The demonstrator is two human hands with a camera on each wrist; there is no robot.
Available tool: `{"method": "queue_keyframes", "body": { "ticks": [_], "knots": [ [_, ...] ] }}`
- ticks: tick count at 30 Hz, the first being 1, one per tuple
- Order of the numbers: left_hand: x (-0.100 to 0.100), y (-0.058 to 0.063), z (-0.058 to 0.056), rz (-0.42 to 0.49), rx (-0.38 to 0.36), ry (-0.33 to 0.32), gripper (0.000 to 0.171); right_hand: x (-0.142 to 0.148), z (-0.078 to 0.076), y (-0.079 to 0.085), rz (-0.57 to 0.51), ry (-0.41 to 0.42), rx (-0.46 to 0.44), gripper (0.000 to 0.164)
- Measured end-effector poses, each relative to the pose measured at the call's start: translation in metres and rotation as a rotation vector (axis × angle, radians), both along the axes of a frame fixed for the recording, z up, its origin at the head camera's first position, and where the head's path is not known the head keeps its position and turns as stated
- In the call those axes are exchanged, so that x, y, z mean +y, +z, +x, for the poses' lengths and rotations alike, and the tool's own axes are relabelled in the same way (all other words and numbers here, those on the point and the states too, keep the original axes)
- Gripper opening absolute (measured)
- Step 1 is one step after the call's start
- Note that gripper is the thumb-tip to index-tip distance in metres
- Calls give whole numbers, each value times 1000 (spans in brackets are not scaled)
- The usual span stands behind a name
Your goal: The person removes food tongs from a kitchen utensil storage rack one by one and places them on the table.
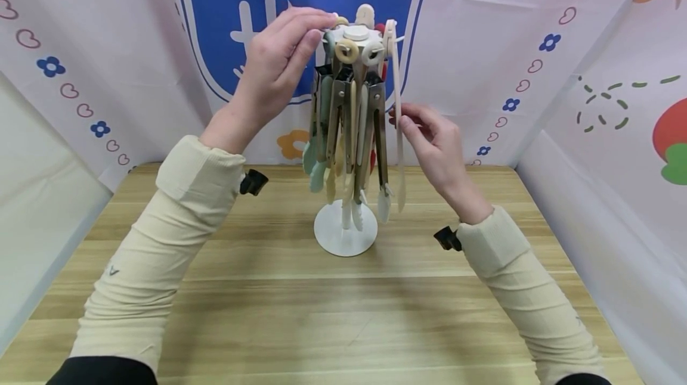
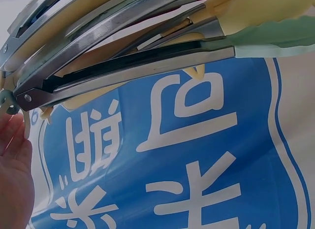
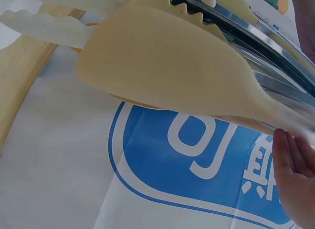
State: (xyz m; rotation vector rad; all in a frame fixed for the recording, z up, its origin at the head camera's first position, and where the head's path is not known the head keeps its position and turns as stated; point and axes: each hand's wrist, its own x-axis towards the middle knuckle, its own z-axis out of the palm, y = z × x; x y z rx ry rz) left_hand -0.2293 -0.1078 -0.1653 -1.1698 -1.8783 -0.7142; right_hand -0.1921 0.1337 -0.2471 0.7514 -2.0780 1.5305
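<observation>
A white rotating-style rack (image 1: 356,33) stands upright, with several tongs and other kitchen utensils hanging from hooks around its top. My left hand (image 1: 281,51) rests against the left side of the rack's top, fingers mostly straight. In the left wrist view, that hand (image 2: 15,165) is beside the ring end of mint-green-tipped tongs (image 2: 147,66). On the rack's right side hangs a cream spatula (image 1: 398,99), edge-on in the head view. My right hand (image 1: 437,143) pinches its handle partway down. The right wrist view shows the wide spatula blade (image 3: 167,61) and fingertips at the handle.
The rack's round white base (image 1: 346,242) stands on a wooden table (image 1: 333,319). Behind it hangs a printed cloth (image 1: 472,33) with a blue emblem, and pale cloth walls enclose both sides. Other tongs (image 1: 376,134) hang close to the spatula.
</observation>
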Motion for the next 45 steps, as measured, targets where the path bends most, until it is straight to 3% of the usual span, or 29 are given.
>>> {"method": "queue_keyframes", "body": {
  "ticks": [6,15,25,32,39,45],
  "knots": [
    [0,0,-1,5,16,0,26,0,-4,-3,-60,85,-72,26],
    [-2,-2,0,11,24,23,25,-1,-6,-6,-113,187,-103,30],
    [0,-2,-1,12,44,4,24,-3,-14,-6,-290,386,-150,30],
    [1,-2,-2,15,47,-4,24,-2,-18,-6,-357,478,-209,33],
    [1,-1,-2,17,49,-7,24,1,-19,-8,-349,560,-268,34],
    [0,-2,-2,20,44,0,23,0,-19,-9,-282,587,-337,39]
  ]
}}
